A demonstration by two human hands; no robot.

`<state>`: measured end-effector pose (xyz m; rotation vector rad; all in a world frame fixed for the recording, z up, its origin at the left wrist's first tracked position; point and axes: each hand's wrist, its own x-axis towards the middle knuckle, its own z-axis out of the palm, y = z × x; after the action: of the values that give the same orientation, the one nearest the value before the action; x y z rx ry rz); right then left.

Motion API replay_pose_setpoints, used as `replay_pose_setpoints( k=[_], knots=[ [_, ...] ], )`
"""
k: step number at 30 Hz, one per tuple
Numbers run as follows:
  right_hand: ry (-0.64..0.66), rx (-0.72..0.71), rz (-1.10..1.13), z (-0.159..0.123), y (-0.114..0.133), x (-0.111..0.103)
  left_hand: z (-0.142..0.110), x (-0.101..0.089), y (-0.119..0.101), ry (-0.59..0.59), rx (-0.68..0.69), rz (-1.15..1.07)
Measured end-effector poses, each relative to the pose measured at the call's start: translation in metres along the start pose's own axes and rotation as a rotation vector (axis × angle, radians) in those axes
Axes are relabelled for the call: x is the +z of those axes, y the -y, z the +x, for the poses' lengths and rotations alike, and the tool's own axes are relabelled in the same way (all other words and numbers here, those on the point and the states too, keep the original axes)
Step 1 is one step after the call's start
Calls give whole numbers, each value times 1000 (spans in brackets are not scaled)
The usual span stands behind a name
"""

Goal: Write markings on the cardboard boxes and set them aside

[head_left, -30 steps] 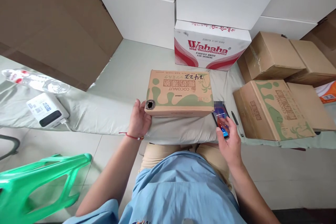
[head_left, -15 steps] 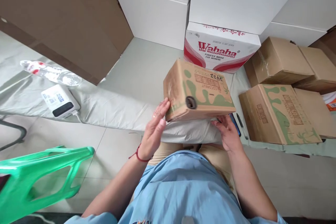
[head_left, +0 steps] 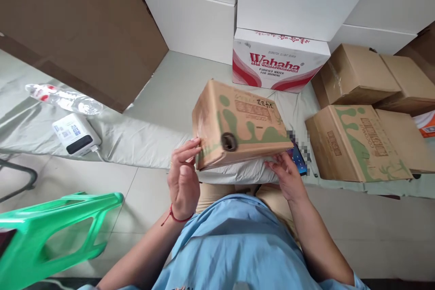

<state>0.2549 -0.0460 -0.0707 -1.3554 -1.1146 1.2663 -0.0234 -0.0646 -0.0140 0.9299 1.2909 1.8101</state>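
Note:
A brown cardboard box (head_left: 256, 120) with green splash print and the handwritten number 2422 is tilted at the table's front edge, between my two hands. A dark round hole shows near its lower left corner. My left hand (head_left: 184, 179) presses its fingertips to the box's left side, thumb standing apart. Under the lower right edge, my right hand (head_left: 288, 176) grips the box, and part of its fingers is hidden there. Just beyond the right hand, a phone (head_left: 299, 158) with a lit screen lies partly covered by the box.
A white and red Wahaha carton (head_left: 278, 65) stands behind. Several brown boxes (head_left: 356, 145) are stacked at right. On the left are a large brown carton (head_left: 84, 22), a plastic bottle (head_left: 64, 99) and a white power bank (head_left: 76, 133). A green stool (head_left: 30, 226) stands on the floor.
The box has shifted left and slightly towards me, tilting more with its left end lower. Both hands have moved left along with it, and more of the phone is uncovered.

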Motion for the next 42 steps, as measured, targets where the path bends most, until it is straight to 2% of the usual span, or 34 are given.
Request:
replay_pose_setpoints(
  k=[2,5,8,10,13,15,18,21,25,28,32,34,38,42],
  knots=[
    [10,-20,-52,-3,0,0,4,-11,15,-24,-79,-89],
    [72,-106,-156,-10,2,0,9,-29,41,-95,-305,-228],
    [130,-238,-312,-16,4,1,11,-39,59,-193,-334,-263],
    [152,-291,-383,-19,7,3,12,-39,61,-219,-304,-257],
    [172,-366,-455,-26,17,9,15,-34,56,-195,-298,-238],
    [179,-469,-506,-31,29,15,19,-34,52,-179,-307,-239],
    [220,-664,-546,-39,51,28,25,-41,52,-167,-340,-284],
    [320,-824,-556,-44,69,42,29,-51,56,-147,-386,-339],
    [394,-943,-585,-47,76,57,29,-57,59,-105,-415,-360],
    [397,-956,-600,-48,78,58,28,-58,56,-92,-433,-352],
    [386,-897,-579,-44,87,44,27,-62,38,-140,-414,-342],
    [348,-848,-573,-39,90,35,26,-63,22,-165,-360,-320],
    [277,-726,-560,-26,89,26,28,-56,-9,-142,-156,-164],
    [248,-595,-423,-16,78,25,31,-47,-15,-136,-65,-57]
  ],
)
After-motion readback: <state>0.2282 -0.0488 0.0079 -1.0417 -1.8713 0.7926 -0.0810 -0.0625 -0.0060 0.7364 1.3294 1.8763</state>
